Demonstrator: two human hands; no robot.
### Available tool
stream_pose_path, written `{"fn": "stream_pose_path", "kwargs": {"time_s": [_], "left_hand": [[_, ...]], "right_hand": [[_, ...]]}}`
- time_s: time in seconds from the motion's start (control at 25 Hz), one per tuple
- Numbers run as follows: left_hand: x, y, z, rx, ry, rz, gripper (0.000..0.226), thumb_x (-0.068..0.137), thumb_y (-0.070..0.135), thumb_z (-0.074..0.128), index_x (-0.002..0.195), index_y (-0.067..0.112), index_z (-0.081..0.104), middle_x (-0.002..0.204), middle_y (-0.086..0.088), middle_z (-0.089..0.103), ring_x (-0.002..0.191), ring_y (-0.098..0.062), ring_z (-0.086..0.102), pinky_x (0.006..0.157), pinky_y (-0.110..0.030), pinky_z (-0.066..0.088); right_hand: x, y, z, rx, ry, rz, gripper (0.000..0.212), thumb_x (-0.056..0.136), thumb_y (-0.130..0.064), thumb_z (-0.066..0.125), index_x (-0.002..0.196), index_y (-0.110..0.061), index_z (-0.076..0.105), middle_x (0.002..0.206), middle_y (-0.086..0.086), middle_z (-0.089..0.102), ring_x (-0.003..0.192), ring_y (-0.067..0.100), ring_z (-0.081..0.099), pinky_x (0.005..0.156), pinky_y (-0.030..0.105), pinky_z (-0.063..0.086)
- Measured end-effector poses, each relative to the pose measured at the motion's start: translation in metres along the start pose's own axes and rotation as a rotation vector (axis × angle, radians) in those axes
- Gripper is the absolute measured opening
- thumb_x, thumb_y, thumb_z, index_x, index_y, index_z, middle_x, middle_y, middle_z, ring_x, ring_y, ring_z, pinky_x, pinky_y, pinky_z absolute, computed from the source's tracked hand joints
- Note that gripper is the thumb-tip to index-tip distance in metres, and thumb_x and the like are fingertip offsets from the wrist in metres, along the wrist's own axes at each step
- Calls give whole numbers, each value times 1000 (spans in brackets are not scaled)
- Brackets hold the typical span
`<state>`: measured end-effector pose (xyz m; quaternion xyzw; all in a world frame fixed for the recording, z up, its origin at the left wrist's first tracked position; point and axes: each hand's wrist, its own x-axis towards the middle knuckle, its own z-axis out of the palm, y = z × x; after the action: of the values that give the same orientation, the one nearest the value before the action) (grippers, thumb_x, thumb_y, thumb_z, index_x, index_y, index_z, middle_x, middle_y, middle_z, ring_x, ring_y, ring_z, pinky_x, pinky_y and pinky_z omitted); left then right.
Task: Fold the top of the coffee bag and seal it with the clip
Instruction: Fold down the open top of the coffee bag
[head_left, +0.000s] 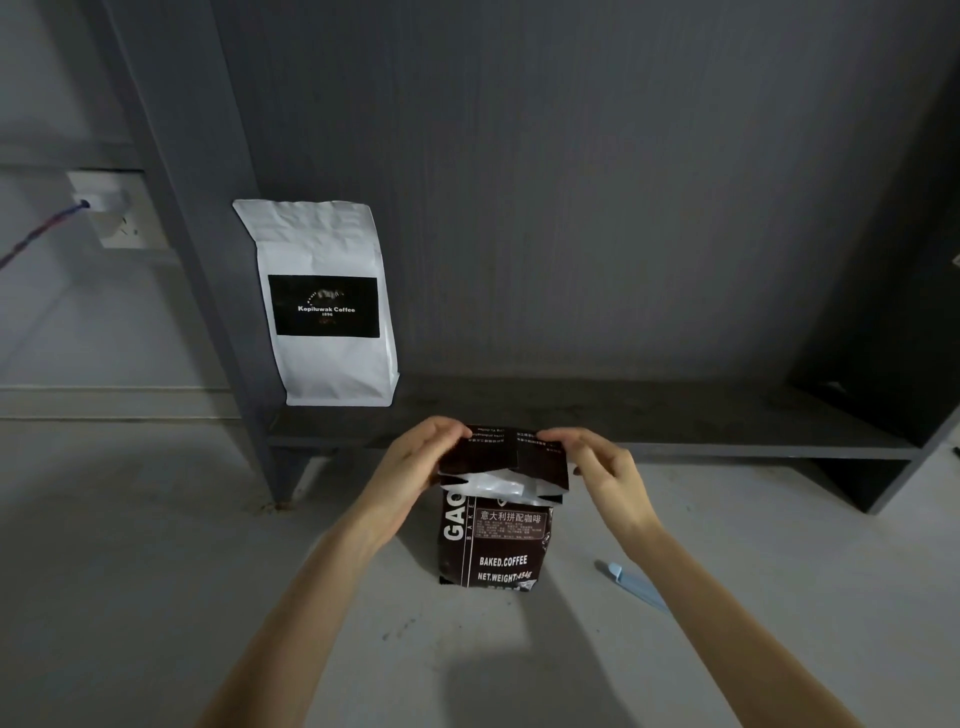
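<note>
The brown coffee bag (493, 540) stands upright on the floor before the dark shelf (623, 415), top flap bent forward. Left hand (415, 467) and right hand (602, 467) pinch the flap's corners. The blue clip (631, 584) lies right of the bag.

Dim, soft-shadowed scene, slightly soft in focus, with wide-angle bending at the edges.
</note>
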<state>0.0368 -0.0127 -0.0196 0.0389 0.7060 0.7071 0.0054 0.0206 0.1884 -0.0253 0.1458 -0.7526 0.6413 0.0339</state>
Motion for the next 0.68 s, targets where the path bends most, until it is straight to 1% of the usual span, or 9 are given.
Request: {"fn": "stream_pose_path", "kwargs": {"time_s": [0.08,0.16,0.2,0.24,0.32,0.4,0.56,0.64,0.68], "left_hand": [[0,-6,1,113,-28,33,19,87,13,53,91,30,58,99,2,63,96,-11,57,85,-24,44],[1,-14,1,115,-24,50,35,85,11,57,109,36,53,115,1,60,109,-10,54,95,-26,43],[1,-16,0,102,-4,47,40,84,11,58,114,36,51,117,0,60,111,-11,54,97,-26,43],[1,-18,-1,86,15,43,40,83,11,59,115,33,52,115,0,62,109,-10,57,94,-23,45],[1,-20,-2,79,32,37,29,82,10,60,105,29,58,105,7,66,99,-2,62,83,-11,48],[1,-22,-2,112,33,35,22,83,11,60,99,26,61,102,8,67,93,3,63,79,-7,48],[3,-31,-1,199,125,80,14,83,14,60,95,9,63,99,-7,72,93,-14,66,85,-25,49],[4,-35,0,192,146,100,11,83,15,60,89,7,64,94,-10,72,88,-15,67,83,-27,48],[4,-35,0,185,147,105,10,83,14,60,88,7,64,93,-10,72,87,-15,67,83,-27,49]], "right_hand": [[2,3,4,-35,-9,-1,17,84,-13,57,87,-30,60,86,-7,63,83,6,59,64,9,48],[4,11,7,-23,3,61,27,80,-13,63,102,-27,55,84,-7,62,83,9,59,67,16,50],[5,14,7,-6,27,103,29,79,-14,64,105,-23,55,80,-5,62,81,9,60,69,17,48],[6,15,7,6,48,135,23,79,-15,64,101,-17,59,76,-4,61,77,9,59,69,16,47],[7,15,8,22,62,177,4,80,-16,63,84,-14,64,69,-3,59,70,9,58,63,11,46],[9,14,10,51,64,201,6,81,-17,63,76,-19,64,67,-5,61,70,8,59,61,9,46],[11,15,9,19,71,195,19,78,-18,65,61,-24,61,53,-7,52,62,11,51,62,17,44],[10,17,7,15,81,178,20,78,-18,66,61,-26,62,48,-11,50,58,8,50,56,10,44],[9,18,7,21,77,171,17,78,-18,66,64,-27,63,52,-10,53,59,6,52,55,7,44]]}}
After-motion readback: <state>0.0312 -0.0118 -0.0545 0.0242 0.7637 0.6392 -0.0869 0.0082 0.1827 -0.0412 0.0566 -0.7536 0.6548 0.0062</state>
